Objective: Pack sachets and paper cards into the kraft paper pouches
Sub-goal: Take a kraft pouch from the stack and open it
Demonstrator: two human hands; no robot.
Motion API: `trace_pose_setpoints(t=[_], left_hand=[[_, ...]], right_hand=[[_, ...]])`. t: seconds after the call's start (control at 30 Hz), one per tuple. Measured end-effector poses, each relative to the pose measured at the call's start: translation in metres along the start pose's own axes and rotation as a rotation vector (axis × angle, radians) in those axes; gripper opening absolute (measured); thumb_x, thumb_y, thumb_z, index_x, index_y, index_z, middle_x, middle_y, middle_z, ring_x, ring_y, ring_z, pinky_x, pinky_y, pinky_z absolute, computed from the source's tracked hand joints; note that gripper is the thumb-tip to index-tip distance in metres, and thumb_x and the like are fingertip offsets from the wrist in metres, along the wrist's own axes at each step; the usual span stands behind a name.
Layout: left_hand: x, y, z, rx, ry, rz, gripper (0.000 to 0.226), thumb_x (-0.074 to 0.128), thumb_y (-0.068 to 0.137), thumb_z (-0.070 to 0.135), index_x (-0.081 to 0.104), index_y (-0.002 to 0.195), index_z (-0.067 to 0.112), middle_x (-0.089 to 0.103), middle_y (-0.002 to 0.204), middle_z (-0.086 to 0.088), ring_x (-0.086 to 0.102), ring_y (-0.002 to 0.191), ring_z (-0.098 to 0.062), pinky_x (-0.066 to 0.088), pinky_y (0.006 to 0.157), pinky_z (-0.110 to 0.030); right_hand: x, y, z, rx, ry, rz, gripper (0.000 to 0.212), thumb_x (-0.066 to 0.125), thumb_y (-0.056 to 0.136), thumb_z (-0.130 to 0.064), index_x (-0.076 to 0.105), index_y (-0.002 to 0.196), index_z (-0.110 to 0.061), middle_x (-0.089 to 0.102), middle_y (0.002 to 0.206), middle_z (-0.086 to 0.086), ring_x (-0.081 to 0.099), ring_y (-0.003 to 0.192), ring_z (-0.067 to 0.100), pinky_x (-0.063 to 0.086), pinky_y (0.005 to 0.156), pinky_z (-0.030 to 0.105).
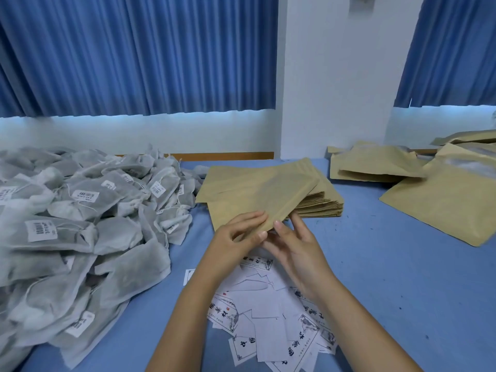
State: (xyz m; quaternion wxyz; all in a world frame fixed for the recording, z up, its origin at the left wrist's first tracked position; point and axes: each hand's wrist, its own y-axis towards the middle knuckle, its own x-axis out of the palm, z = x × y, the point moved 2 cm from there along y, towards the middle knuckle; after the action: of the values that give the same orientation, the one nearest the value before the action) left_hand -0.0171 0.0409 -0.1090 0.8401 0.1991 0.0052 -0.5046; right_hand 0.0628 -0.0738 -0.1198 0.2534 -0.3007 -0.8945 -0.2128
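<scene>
**One pouch up, its mouth yet to be parted**

From where I stand, the person has a single kraft pouch (263,191) raised at its near end off the stack of pouches (324,202), in the middle of the blue table (389,264). Both hands have hold of its near edge. The left hand (236,234) pinches it with curled fingers. The right hand (292,248) lays its thumb on top, with the fingers tucked beneath. I cannot make out whether the mouth has opened at all, because the hands cover that edge.

The pouch looks light and thin, flat as an envelope. It seems stiff enough to keep its plane when lifted by one end, yet it would likely crease if squeezed. I'd judge the two lips at the near edge the right place to take it, with a thumb on one face and fingers on the other, sliding them apart rather than tugging.

The sachets (80,224) lie heaped to the left, soft grey fabric bags with strings and white labels. They should squash easily and are best grabbed by the body, since the strings may tangle. The paper cards (268,318) are scattered under the forearms. They are thin and probably slide on one another, so a pinch at an edge would suit. Some fuller pouches (442,200) lie well apart at the far right.
</scene>
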Motion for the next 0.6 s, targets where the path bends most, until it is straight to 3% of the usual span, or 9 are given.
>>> trace_pose_setpoints(t=[0.17, 0.3, 0.37, 0.43, 0.5, 0.6], left_hand=[[-0.003, 0.001, 0.001, 0.022, -0.031, -0.007, 0.028, 0.065, 0.086, 0.016, 0.070, 0.113, 0.017, 0.062, 0.127, 0.009, 0.053, 0.119, 0.002, 0.043, 0.100, -0.018], [0.006, 0.001, -0.001, 0.186, 0.418, 0.105, 0.030, 0.062, 0.088, 0.005, 0.069, 0.116, 0.013, 0.065, 0.122, 0.003, 0.058, 0.113, -0.003, 0.040, 0.099, -0.012], [0.018, 0.000, -0.002, 0.230, 0.548, 0.065, 0.033, 0.065, 0.085, 0.006, 0.066, 0.118, 0.007, 0.066, 0.119, -0.003, 0.058, 0.108, -0.007, 0.038, 0.093, -0.007], [0.027, 0.002, -0.003, 0.210, 0.589, 0.053, 0.023, 0.063, 0.086, 0.009, 0.067, 0.108, 0.005, 0.069, 0.104, -0.007, 0.059, 0.095, -0.016, 0.045, 0.083, -0.020], [0.028, 0.003, -0.001, 0.195, 0.635, 0.125, 0.016, 0.059, 0.089, 0.013, 0.068, 0.101, 0.007, 0.069, 0.091, -0.007, 0.059, 0.083, -0.018, 0.045, 0.072, -0.028], [0.022, 0.001, 0.002, 0.223, 0.598, 0.289, 0.011, 0.063, 0.088, 0.013, 0.073, 0.091, 0.010, 0.071, 0.082, -0.003, 0.057, 0.071, -0.009, 0.041, 0.064, -0.011]], right_hand=[[-0.002, 0.000, 0.000, 0.018, 0.030, 0.008, 0.052, 0.059, 0.087, -0.011, 0.045, 0.137, -0.012, 0.064, 0.122, 0.017, 0.062, 0.114, 0.027, 0.055, 0.088, 0.035], [-0.001, 0.001, 0.003, 0.045, -0.023, 0.029, 0.037, 0.050, 0.093, 0.002, 0.052, 0.128, -0.011, 0.066, 0.115, 0.017, 0.064, 0.107, 0.027, 0.054, 0.091, 0.037], [-0.004, 0.003, 0.006, 0.033, -0.113, 0.187, 0.032, 0.047, 0.090, 0.011, 0.057, 0.114, -0.008, 0.068, 0.096, 0.014, 0.067, 0.088, 0.020, 0.057, 0.077, 0.029], [-0.006, 0.004, 0.007, 0.020, -0.204, 0.328, 0.026, 0.049, 0.088, 0.010, 0.059, 0.105, -0.006, 0.064, 0.080, 0.011, 0.064, 0.069, 0.016, 0.056, 0.064, 0.026], [-0.005, 0.005, 0.008, 0.013, -0.201, 0.350, 0.016, 0.055, 0.089, 0.004, 0.060, 0.102, -0.003, 0.066, 0.073, 0.009, 0.065, 0.066, 0.017, 0.056, 0.062, 0.027], [-0.003, 0.007, 0.007, 0.027, -0.197, 0.325, 0.011, 0.054, 0.093, -0.002, 0.064, 0.096, 0.003, 0.070, 0.081, 0.016, 0.070, 0.072, 0.023, 0.057, 0.062, 0.028]])
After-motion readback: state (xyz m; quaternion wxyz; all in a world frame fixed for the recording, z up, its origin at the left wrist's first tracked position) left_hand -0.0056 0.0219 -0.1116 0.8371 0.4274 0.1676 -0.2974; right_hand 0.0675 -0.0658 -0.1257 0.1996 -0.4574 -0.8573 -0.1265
